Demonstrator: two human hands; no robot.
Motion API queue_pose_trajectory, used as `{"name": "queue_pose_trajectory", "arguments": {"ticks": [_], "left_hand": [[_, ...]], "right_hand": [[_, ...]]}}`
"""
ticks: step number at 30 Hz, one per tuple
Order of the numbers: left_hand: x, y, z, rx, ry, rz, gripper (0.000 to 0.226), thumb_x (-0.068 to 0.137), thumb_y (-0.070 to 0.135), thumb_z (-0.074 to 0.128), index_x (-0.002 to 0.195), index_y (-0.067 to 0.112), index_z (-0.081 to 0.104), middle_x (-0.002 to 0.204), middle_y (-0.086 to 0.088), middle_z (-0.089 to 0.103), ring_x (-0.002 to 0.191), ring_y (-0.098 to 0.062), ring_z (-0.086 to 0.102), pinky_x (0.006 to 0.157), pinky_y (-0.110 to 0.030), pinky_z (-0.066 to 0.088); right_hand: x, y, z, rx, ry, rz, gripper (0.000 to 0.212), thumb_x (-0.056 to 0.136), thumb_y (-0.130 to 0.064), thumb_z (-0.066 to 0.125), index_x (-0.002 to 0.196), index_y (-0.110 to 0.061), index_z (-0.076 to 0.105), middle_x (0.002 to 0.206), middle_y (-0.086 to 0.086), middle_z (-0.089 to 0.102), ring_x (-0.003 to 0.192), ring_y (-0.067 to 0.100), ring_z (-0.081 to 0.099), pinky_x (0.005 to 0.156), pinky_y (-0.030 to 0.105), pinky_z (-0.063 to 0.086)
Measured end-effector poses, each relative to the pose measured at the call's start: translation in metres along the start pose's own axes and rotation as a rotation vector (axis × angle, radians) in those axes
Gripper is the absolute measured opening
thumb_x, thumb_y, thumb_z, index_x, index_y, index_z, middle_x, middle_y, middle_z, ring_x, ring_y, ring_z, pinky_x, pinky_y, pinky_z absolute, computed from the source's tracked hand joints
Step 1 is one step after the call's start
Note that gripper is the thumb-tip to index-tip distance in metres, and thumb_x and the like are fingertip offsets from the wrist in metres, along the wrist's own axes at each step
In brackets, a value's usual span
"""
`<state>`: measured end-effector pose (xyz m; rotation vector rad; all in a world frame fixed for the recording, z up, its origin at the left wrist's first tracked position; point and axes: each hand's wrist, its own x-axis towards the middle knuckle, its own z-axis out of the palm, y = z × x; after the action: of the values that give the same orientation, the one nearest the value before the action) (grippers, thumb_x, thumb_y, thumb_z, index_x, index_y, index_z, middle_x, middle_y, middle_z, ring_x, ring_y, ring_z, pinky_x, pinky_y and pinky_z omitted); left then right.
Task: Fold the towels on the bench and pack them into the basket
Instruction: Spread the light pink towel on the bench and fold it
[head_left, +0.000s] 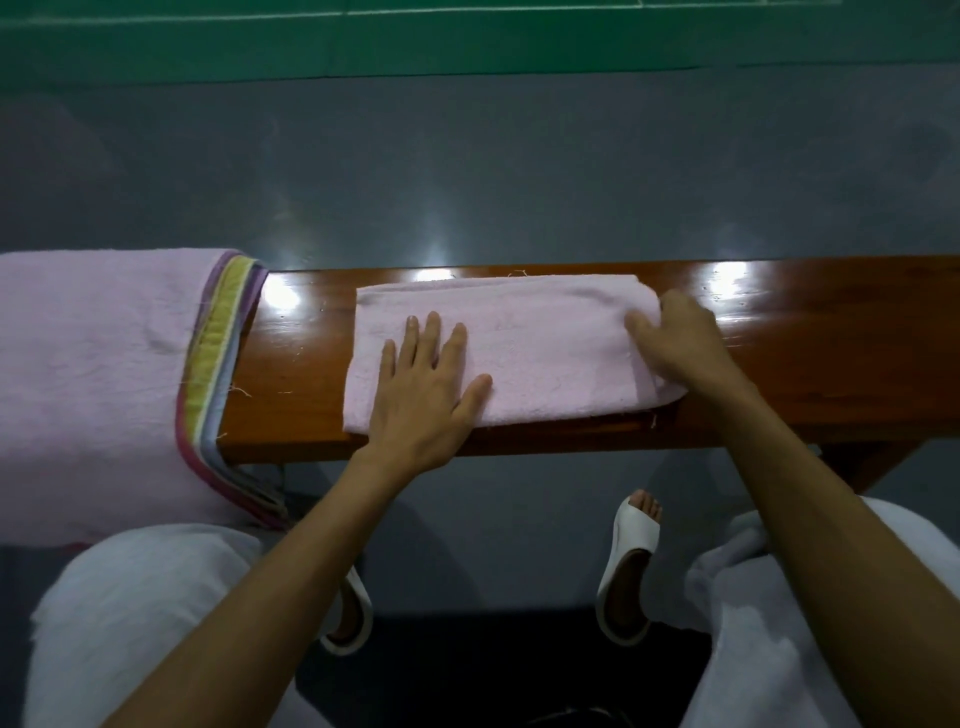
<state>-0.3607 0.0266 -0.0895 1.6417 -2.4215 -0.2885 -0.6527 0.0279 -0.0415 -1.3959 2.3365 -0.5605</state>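
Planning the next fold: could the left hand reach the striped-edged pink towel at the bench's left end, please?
Probably yes. The left hand lies flat on the folded towel, and only bare bench separates it from the striped towel.

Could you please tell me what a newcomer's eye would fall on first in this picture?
First, the folded pink towel lying in the middle of the glossy wooden bench, with the left hand pressed flat on its left part and the right hand gripping its right end. Next, a larger pink towel with a striped border draped over the bench's left end.
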Motion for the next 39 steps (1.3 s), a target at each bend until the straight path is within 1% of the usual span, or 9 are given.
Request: {"name": "queue_pose_trajectory", "arguments": {"ticks": [2, 5, 9, 15, 20, 24, 28, 33, 39], "left_hand": [[-0.001, 0.007, -0.003, -0.199, 0.016, 0.015, 0.071, 0.103, 0.064, 0.028, 0.163, 0.027, 0.023, 0.172, 0.001, 0.012, 0.159, -0.021, 0.003, 0.129, -0.048, 0.003], [-0.001, 0.011, -0.015, -0.533, 0.073, 0.025, 0.045, 0.106, 0.043, 0.050, 0.146, 0.024, 0.051, 0.157, 0.003, 0.045, 0.147, -0.016, 0.036, 0.122, -0.040, 0.031], [0.005, 0.001, -0.035, -0.675, 0.159, -0.068, 0.016, 0.105, 0.021, 0.057, 0.118, 0.017, 0.064, 0.124, 0.004, 0.063, 0.103, -0.004, 0.062, 0.079, -0.006, 0.051], [0.015, -0.014, -0.059, -1.082, 0.039, -0.452, 0.022, 0.109, 0.020, 0.048, 0.120, 0.011, 0.064, 0.108, -0.010, 0.072, 0.071, -0.019, 0.068, 0.051, -0.027, 0.053], [0.022, -0.014, -0.063, -1.182, -0.113, -0.538, 0.042, 0.110, 0.044, 0.036, 0.114, 0.015, 0.066, 0.092, -0.006, 0.079, 0.059, -0.016, 0.067, 0.054, -0.026, 0.047], [0.025, -0.018, -0.057, -1.216, -0.058, -0.498, 0.041, 0.105, 0.050, 0.049, 0.120, 0.018, 0.071, 0.109, -0.003, 0.077, 0.096, -0.018, 0.075, 0.079, -0.033, 0.061], [0.025, -0.021, -0.049, -1.106, -0.004, -0.474, 0.036, 0.097, 0.014, 0.068, 0.133, 0.014, 0.064, 0.119, 0.000, 0.072, 0.104, -0.020, 0.071, 0.076, -0.029, 0.061], [0.024, -0.017, -0.050, -1.111, 0.070, -0.474, 0.045, 0.091, -0.004, 0.062, 0.133, 0.014, 0.060, 0.122, -0.002, 0.067, 0.105, -0.019, 0.066, 0.068, -0.023, 0.056], [0.019, -0.020, -0.052, -0.955, 0.080, -0.562, 0.030, 0.088, 0.006, 0.061, 0.114, 0.019, 0.056, 0.105, 0.004, 0.061, 0.091, -0.011, 0.058, 0.078, -0.036, 0.058]], "right_hand": [[0.002, 0.004, -0.019, 0.049, -0.010, -0.025, 0.045, 0.102, -0.037, 0.056, 0.130, -0.001, 0.052, 0.127, 0.017, 0.058, 0.112, 0.036, 0.056, 0.085, 0.037, 0.042], [0.001, 0.009, -0.041, 0.165, -0.024, -0.028, 0.031, 0.102, -0.031, 0.058, 0.120, -0.005, 0.056, 0.113, 0.008, 0.057, 0.097, 0.025, 0.053, 0.072, 0.031, 0.040], [0.003, 0.003, -0.052, 0.451, -0.032, 0.006, 0.024, 0.095, -0.016, 0.071, 0.113, -0.003, 0.065, 0.106, 0.012, 0.065, 0.075, 0.010, 0.059, 0.057, 0.020, 0.050], [-0.014, -0.052, -0.027, 0.794, -0.019, -0.099, 0.049, 0.087, 0.004, 0.071, 0.131, -0.006, 0.051, 0.104, -0.002, 0.064, 0.072, -0.001, 0.067, 0.056, 0.014, 0.052], [-0.054, -0.116, 0.029, 0.725, -0.255, -0.404, 0.071, 0.090, -0.003, 0.072, 0.149, -0.021, 0.037, 0.125, -0.004, 0.053, 0.110, 0.011, 0.061, 0.081, 0.028, 0.061], [-0.065, -0.127, 0.052, 0.655, -0.392, -0.466, 0.079, 0.094, -0.012, 0.071, 0.156, -0.031, 0.027, 0.138, 0.006, 0.053, 0.084, 0.021, 0.074, 0.067, 0.034, 0.064], [-0.053, -0.107, 0.043, 0.567, -0.283, -0.415, 0.080, 0.093, -0.001, 0.066, 0.157, -0.030, 0.027, 0.139, 0.010, 0.052, 0.077, 0.024, 0.073, 0.059, 0.035, 0.062], [-0.044, -0.084, 0.037, 0.403, -0.167, -0.430, 0.080, 0.089, 0.003, 0.067, 0.154, -0.024, 0.030, 0.136, 0.008, 0.057, 0.069, 0.022, 0.070, 0.064, 0.032, 0.062], [-0.045, -0.075, 0.042, 0.183, 0.015, -0.516, 0.070, 0.087, -0.011, 0.076, 0.148, -0.018, 0.041, 0.125, 0.003, 0.065, 0.077, 0.014, 0.061, 0.078, 0.031, 0.060]]}}
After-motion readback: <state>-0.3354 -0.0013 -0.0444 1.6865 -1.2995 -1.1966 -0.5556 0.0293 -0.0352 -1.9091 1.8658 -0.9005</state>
